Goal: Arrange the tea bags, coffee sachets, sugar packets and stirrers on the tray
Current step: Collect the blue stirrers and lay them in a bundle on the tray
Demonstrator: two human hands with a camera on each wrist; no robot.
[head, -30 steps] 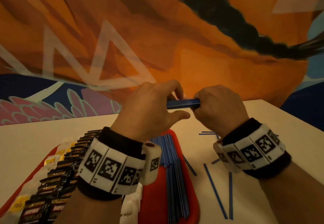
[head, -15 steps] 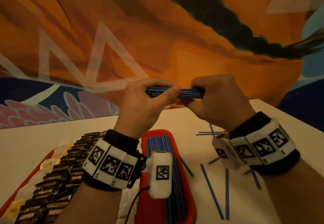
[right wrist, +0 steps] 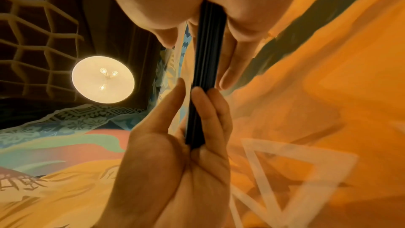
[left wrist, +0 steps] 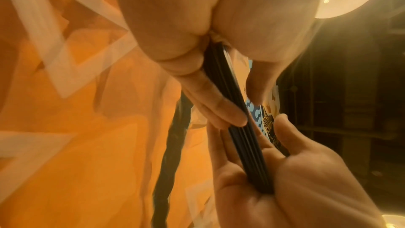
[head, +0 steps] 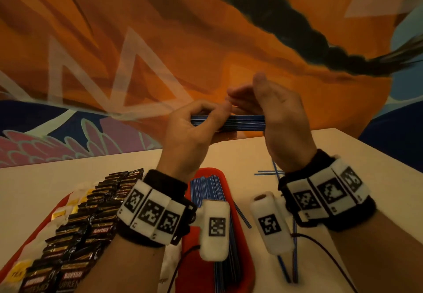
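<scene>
A: Nearest the camera, the red tray (head: pixel 242 267) already carries rows of dark coffee sachets (head: pixel 80 231), yellow-tagged tea bags (head: pixel 17 274) along its left edge, and a laid stack of blue stirrers (head: pixel 206 189). Loose stirrers (head: pixel 283 269) lie on the pale surface (head: pixel 34 189) to the tray's right.

B: And the hands?

A: Raised above the tray's far end. The left hand (head: pixel 190 132) curls fingers and thumb round one end of a bundle of stirrers (head: pixel 229 123); the right hand (head: pixel 281 123) has straight fingers laid along the other end, its palm against the tips.

B: What might go wrong?

A: I'd judge the bundle could splay or shed sticks if the end pressure slackens or lands crooked; thin sticks slide easily, and dropped ones would scatter among the loose ones.

B: Do the wrist views add anything?

A: The left wrist view shows the bundle of stirrers (left wrist: pixel 241 127) seated in the left palm, flat edges stacked. The right wrist view shows straight fingers (right wrist: pixel 230 68) flanking it. Only the head view shows the tray.
</scene>
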